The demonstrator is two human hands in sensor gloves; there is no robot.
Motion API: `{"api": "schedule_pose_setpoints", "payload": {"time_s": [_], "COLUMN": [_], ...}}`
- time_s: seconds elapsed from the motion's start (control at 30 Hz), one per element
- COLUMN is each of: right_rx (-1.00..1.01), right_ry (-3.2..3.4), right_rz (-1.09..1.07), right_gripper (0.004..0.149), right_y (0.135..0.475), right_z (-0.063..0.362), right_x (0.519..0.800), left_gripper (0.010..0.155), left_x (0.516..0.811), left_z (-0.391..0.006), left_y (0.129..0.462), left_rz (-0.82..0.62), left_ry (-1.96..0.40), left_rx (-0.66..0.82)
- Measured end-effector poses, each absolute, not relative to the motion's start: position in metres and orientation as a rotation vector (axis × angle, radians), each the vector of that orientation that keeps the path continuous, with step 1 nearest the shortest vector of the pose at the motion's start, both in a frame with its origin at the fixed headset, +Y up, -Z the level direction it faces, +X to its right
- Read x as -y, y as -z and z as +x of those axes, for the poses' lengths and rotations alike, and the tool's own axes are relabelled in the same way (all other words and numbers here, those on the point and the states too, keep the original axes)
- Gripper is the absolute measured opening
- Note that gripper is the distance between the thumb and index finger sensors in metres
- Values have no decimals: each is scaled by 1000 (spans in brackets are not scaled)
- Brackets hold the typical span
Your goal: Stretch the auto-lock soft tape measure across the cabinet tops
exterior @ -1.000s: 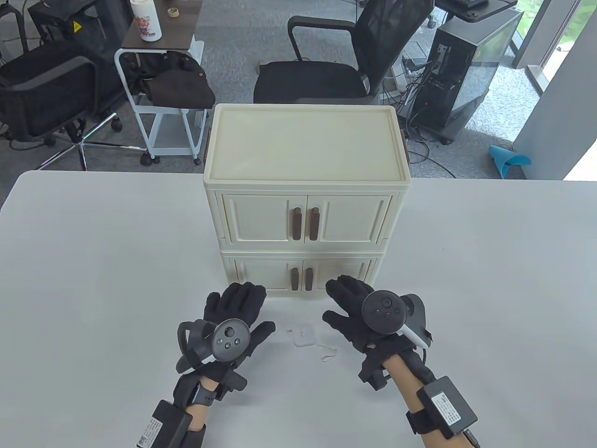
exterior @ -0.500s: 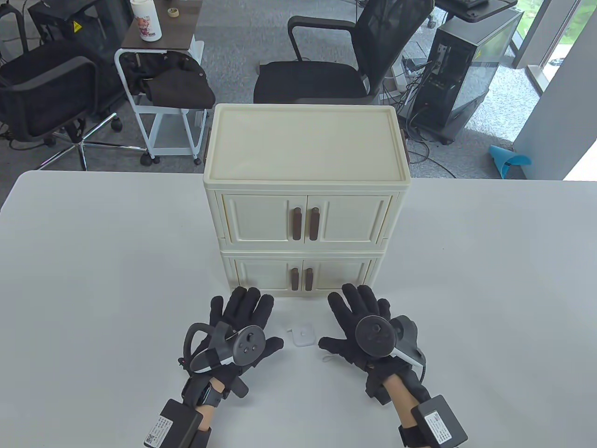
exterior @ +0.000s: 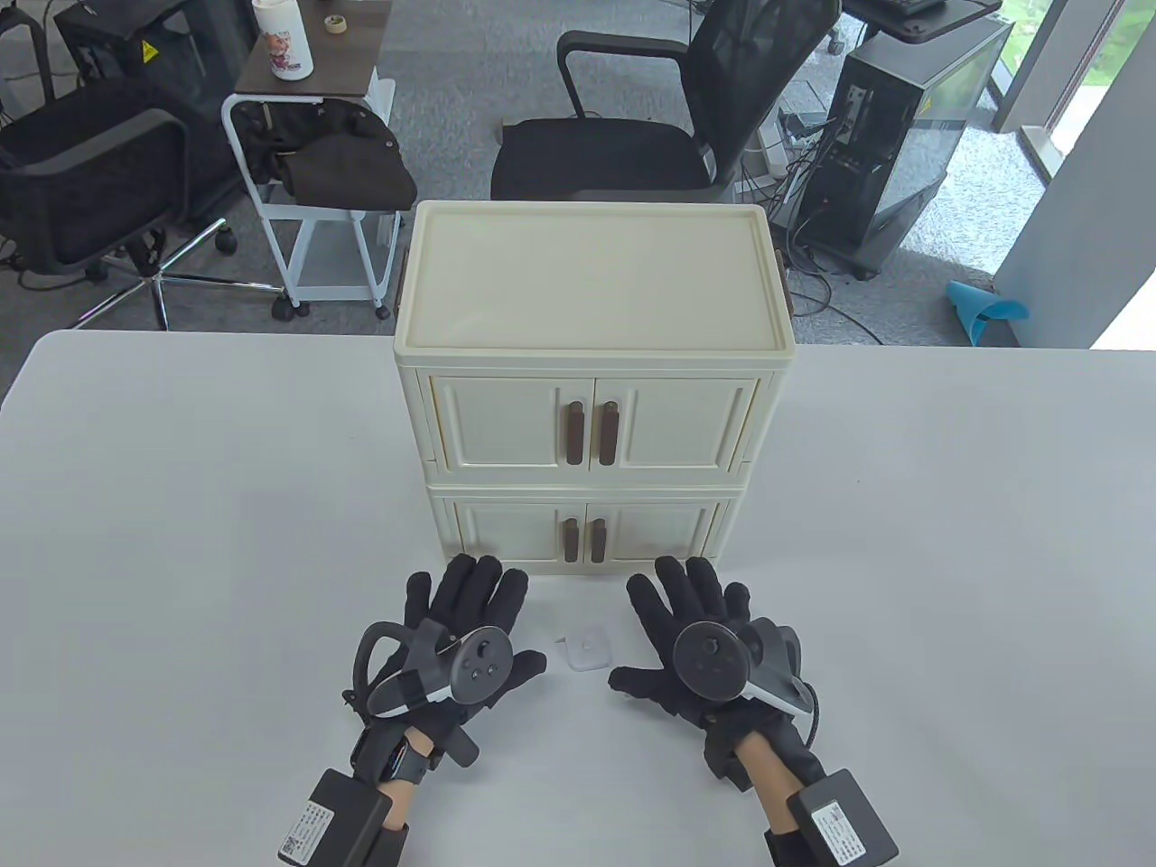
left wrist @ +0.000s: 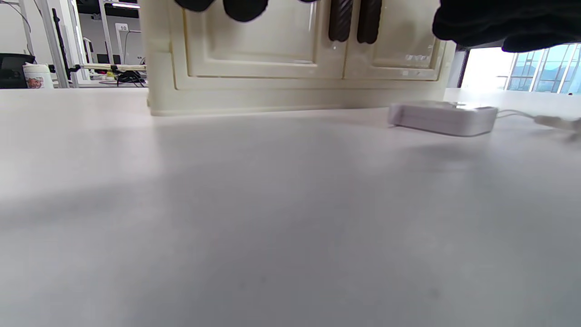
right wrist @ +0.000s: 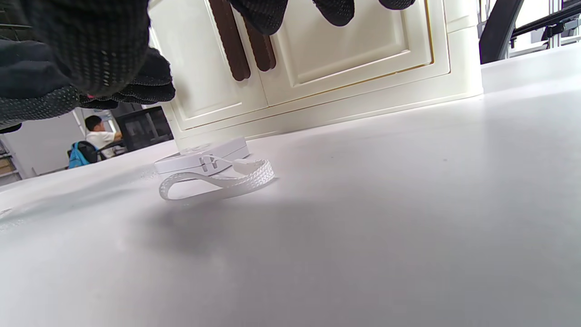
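Note:
A small white square tape measure lies on the white table between my hands, in front of the cream two-tier cabinet. Its white cord loop lies beside it, hidden under my right hand in the table view. My left hand lies flat with fingers spread, left of the tape measure, touching nothing but the table. My right hand lies flat with fingers spread to the right, its thumb close to the case. The tape measure also shows in the left wrist view and the right wrist view.
The cabinet's lower doors with brown handles stand just beyond my fingertips. The white table stretches wide on both sides. Office chairs and a small cart stand on the floor behind the table.
Both hands have drawn back toward me and settled flat. My right hand has shifted left over the cord loop, its thumb nearer the tape measure. The tape measure has not moved.

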State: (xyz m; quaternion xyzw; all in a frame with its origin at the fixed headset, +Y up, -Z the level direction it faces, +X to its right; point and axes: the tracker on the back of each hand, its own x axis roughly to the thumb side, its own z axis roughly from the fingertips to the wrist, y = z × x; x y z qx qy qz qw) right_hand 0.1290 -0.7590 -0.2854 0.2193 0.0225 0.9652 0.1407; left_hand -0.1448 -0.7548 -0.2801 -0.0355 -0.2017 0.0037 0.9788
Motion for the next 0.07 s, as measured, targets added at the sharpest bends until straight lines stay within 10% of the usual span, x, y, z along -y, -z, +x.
{"api": "schedule_pose_setpoints", "payload": {"time_s": [0.07], "right_rx": [-63], "right_ry": [-2795], "right_rz": [637], "right_gripper": [93], "right_y": [285], "right_z": [129], "right_x": [759], "left_gripper": [91], "left_x": [754], "left_z": [-145], "left_y": [280], "left_rz": [-69], "left_ry": [-5], "left_rx": [407]}}
